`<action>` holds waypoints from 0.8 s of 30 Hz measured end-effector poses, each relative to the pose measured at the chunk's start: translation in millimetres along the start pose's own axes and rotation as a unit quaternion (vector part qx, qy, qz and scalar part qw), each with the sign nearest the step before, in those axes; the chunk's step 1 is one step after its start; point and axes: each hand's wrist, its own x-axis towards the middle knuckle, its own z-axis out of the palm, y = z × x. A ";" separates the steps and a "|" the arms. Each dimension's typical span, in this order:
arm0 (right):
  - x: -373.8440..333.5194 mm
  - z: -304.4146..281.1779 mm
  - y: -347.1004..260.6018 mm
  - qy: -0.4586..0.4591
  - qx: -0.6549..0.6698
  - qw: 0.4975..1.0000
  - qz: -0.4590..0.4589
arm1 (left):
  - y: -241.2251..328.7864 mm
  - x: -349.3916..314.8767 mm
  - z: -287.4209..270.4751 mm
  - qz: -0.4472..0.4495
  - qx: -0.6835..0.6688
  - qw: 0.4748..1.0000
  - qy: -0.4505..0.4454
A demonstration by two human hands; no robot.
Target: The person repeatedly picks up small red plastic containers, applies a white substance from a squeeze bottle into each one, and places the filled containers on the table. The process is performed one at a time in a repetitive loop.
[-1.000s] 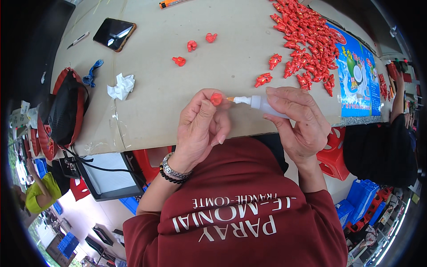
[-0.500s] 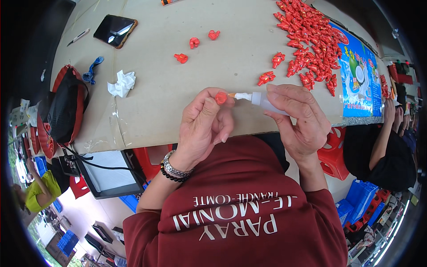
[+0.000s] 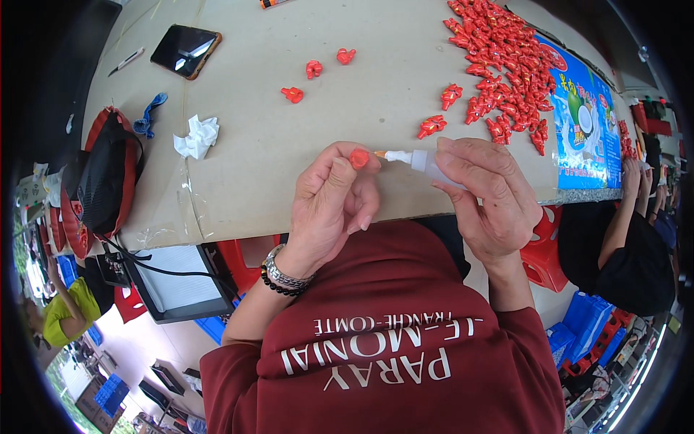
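Observation:
My left hand pinches a small red plastic piece between thumb and fingertips, just above the table's near edge. My right hand grips a small white glue bottle, its orange nozzle tip pointing left at the red piece and almost touching it. A large heap of red pieces lies on the table at the far right. Three single red pieces lie apart at the far middle.
On the beige table lie a crumpled white tissue, a dark phone and a blue printed sheet. A red-black bag hangs at the left edge. Another person in black sits at right.
Both hands have stayed together at the table edge; the bottle's tip has drawn slightly closer to the red piece.

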 end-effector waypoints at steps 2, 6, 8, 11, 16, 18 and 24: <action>0.8 -0.7 -1.1 0.001 -0.002 1.000 0.000 | -0.2 0.2 -0.2 0.000 -0.001 1.000 -0.003; 1.6 -1.1 -3.9 0.002 -0.005 1.000 0.005 | -0.5 0.2 -0.5 0.002 -0.006 1.000 -0.006; 2.0 -0.9 -4.3 0.001 -0.004 1.000 0.006 | -0.4 0.2 -0.5 0.000 -0.009 1.000 -0.006; 2.7 -0.5 -4.8 -0.001 -0.003 1.000 0.007 | 0.0 -0.1 -0.2 -0.004 -0.012 1.000 -0.004; 2.2 -0.6 -4.6 0.001 -0.007 1.000 0.004 | 3.5 -0.1 7.0 -0.003 0.005 1.000 0.029; 3.4 -2.9 -6.6 0.003 -0.014 1.000 0.005 | 2.2 0.8 0.0 0.014 0.011 1.000 0.004; 3.6 -5.4 -11.5 0.022 -0.012 1.000 -0.001 | 7.9 1.8 3.0 0.060 0.043 0.997 0.026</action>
